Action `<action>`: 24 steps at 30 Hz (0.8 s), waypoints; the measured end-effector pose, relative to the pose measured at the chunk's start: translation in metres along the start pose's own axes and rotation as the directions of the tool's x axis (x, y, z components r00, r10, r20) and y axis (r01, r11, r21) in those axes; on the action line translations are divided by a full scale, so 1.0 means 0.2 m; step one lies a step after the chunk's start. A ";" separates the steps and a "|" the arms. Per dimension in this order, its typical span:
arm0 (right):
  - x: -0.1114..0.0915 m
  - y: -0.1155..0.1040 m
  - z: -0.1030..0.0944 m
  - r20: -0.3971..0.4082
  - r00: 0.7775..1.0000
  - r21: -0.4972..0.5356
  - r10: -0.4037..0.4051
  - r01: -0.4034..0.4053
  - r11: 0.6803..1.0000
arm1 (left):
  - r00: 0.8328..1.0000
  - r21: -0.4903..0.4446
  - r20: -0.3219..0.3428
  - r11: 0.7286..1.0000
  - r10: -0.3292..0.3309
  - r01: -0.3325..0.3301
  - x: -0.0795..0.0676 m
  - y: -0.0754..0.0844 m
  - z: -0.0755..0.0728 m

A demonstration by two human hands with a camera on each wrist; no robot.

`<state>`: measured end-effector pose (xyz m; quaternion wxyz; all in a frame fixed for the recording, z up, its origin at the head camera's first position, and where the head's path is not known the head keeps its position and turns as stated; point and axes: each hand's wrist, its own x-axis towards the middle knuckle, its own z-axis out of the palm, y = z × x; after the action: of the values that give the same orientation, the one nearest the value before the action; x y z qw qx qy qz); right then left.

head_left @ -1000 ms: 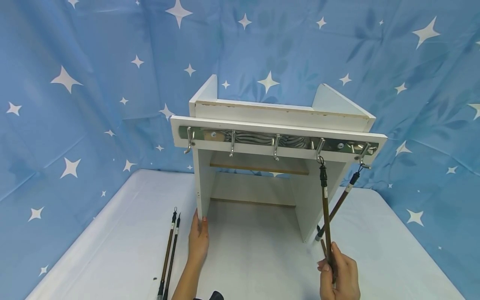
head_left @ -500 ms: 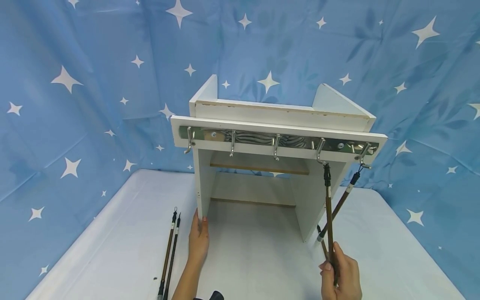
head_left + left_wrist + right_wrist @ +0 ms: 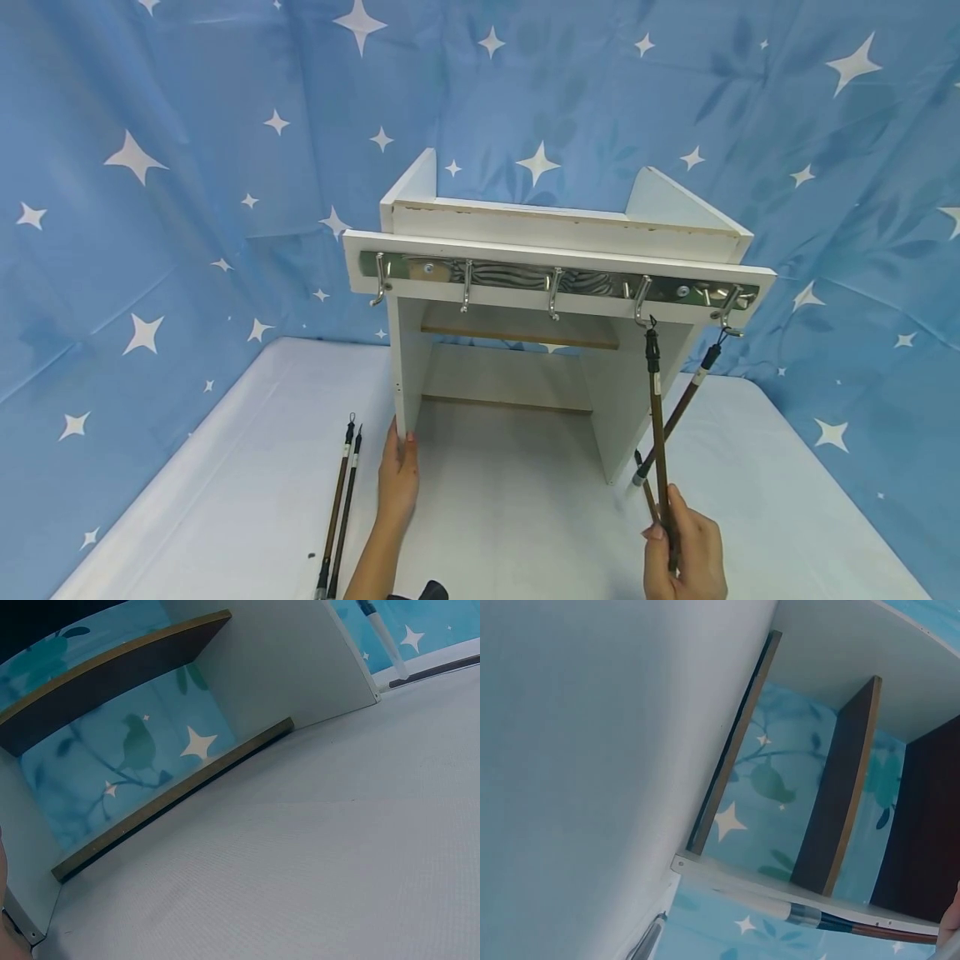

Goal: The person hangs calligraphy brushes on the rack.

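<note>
A white wooden shelf (image 3: 564, 236) stands on the table, with a metal hook rail (image 3: 517, 277) across its front. My left hand (image 3: 397, 483) grips the bottom of its left side panel, thumb on the inner face. My right hand (image 3: 686, 542) pinches a brown-handled writing brush (image 3: 658, 433) low down, its black capped end pointing up. The brush's cord loop is beside the tip of the fourth hook (image 3: 642, 302); whether it is round the hook I cannot tell. Another writing brush (image 3: 678, 412) hangs slanted from the rightmost hook (image 3: 726, 308).
Two more brushes (image 3: 339, 508) lie side by side on the white tabletop (image 3: 225, 500) at left. Another brush (image 3: 647, 487) lies behind the held one, partly hidden. A small dark speck (image 3: 311, 555) is near the left brushes. A blue star-patterned curtain (image 3: 225, 167) hangs behind.
The held brush's top has shifted slightly right of where it was a second ago, staying near the fourth hook. My right hand moved slightly right with it. My left hand stays put.
</note>
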<state>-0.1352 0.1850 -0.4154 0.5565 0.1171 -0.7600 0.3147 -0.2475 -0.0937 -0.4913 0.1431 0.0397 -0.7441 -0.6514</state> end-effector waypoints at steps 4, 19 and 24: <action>0.03 -0.04 0.00 -0.014 1.000 0.005 -0.020 0.020 1.000 | 1.000 0.003 -0.004 1.000 -0.001 0.001 0.00 0.00 0.00; 0.05 -0.04 0.00 -0.036 0.997 -0.002 -0.071 0.071 0.998 | 1.000 -0.009 0.007 1.000 0.000 0.000 0.00 0.00 0.00; 0.04 -0.03 -0.01 -0.031 0.998 -0.031 -0.055 0.054 0.998 | 1.000 -0.013 0.007 1.000 -0.004 0.004 0.00 0.00 0.00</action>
<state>-0.1332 0.1824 -0.4047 0.5786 0.1244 -0.7523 0.2896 -0.2469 -0.0937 -0.4905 0.1394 0.0378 -0.7404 -0.6565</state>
